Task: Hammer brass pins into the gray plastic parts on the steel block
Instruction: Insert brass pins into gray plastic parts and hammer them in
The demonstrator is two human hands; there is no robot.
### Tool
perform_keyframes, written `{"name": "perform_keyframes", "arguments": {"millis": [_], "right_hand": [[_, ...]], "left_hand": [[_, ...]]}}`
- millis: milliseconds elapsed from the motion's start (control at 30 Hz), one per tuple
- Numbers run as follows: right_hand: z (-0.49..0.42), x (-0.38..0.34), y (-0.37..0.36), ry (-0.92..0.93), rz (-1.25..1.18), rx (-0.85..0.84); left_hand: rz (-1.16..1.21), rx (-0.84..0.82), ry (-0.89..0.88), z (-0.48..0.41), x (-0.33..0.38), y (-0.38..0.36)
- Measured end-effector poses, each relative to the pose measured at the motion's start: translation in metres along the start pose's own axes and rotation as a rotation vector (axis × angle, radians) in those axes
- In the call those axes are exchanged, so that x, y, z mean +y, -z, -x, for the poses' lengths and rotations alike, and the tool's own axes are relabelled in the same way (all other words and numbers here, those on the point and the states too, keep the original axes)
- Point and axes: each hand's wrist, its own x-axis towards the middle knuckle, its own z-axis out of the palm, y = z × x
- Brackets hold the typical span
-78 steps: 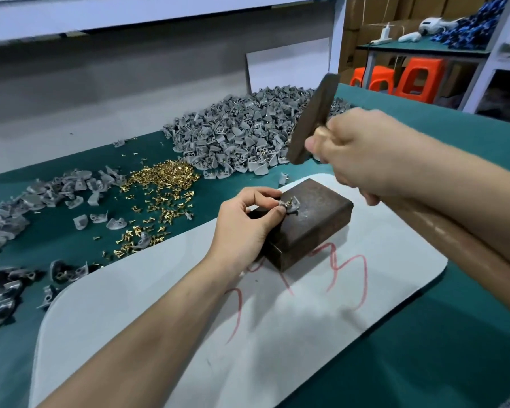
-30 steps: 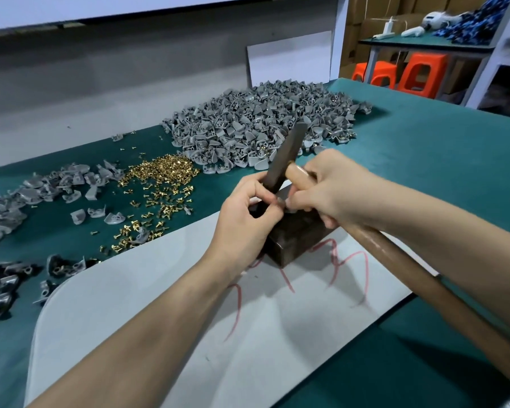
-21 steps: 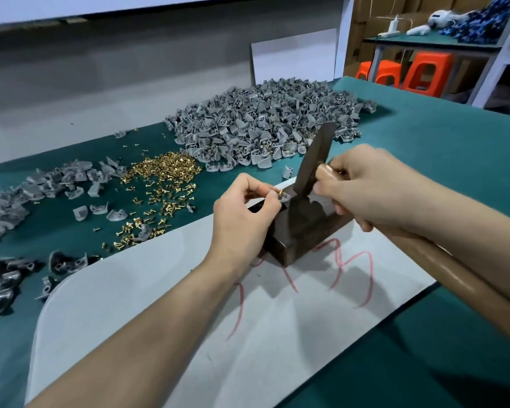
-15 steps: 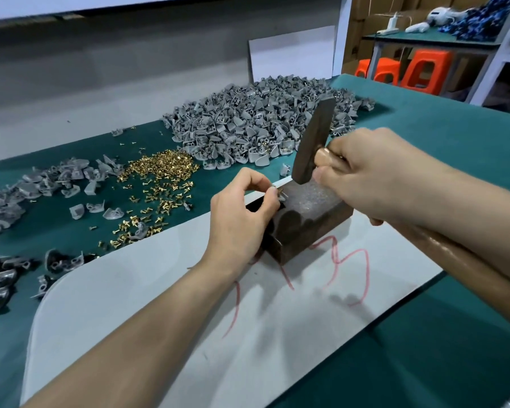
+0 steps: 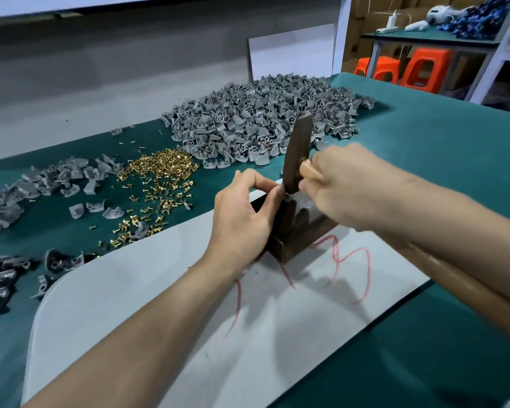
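My left fingertips (image 5: pixel 278 190) are pinching a small gray part (image 5: pixel 288 198) on top of the block (image 5: pixel 298 235), thumb and forefinger closing on it at the block's left edge, in the middle of the frame. Most of the part is hiding behind them, and I cannot tell whether a pin is sitting in it. The rest of my left hand (image 5: pixel 242 214) is covering the block's left end. My right hand (image 5: pixel 346 187) is gripping the hammer (image 5: pixel 298 151) right up by its head, fingers curling round the handle. The head is standing nearly upright, its lower face right at the part; whether it is touching I cannot tell. The block is sitting on a white board (image 5: pixel 174 304) with red scribbles, and the board is lying on a green table (image 5: pixel 439 160). Loose pins (image 5: pixel 159 172) are lying at centre left, a big heap of parts (image 5: pixel 262 119) is lying beyond the hammer, and stray parts (image 5: pixel 42 178) are lying at the far left. Orange stools (image 5: pixel 424 69) are standing at the upper right.
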Motion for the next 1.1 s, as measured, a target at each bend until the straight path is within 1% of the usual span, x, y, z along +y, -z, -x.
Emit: {"name": "perform_keyframes", "arguments": {"millis": [67,167,300,400,433,533,667,767,833,933,1100], "right_hand": [[-0.001,0.000,0.001,-0.003,0.012,-0.008],[-0.004,0.002,0.008,-0.004,-0.023,0.078],[-0.005,0.001,0.005,-0.017,-0.086,-0.025],[-0.007,0.006,0.012,-0.020,-0.137,0.072],[-0.007,0.005,0.013,-0.014,-0.146,0.078],[-0.005,0.000,0.007,-0.044,-0.179,-0.017],[-0.007,-0.001,0.014,-0.030,-0.146,0.092],[-0.006,-0.004,0.005,-0.033,-0.110,-0.007],[-0.004,0.002,0.001,-0.066,-0.110,-0.020],[-0.002,0.007,0.006,-0.101,-0.122,0.014],[0.000,0.007,0.014,-0.080,-0.146,0.069]], "left_hand": [[0.011,0.000,0.002,0.000,0.001,0.000],[0.003,0.002,0.010,0.000,0.002,0.000],[0.011,0.018,0.025,0.001,0.000,0.001],[-0.009,0.013,0.039,0.000,-0.003,-0.001],[-0.012,0.009,0.041,0.000,-0.004,-0.001],[-0.008,0.020,0.038,0.001,-0.005,0.000],[-0.020,0.012,0.033,0.001,-0.006,-0.001],[0.035,0.011,0.041,0.005,-0.010,-0.001],[0.042,-0.002,0.015,0.007,-0.012,-0.002],[-0.035,-0.018,-0.044,0.006,-0.011,-0.004],[-0.099,0.016,-0.079,0.005,-0.012,-0.003]]}}
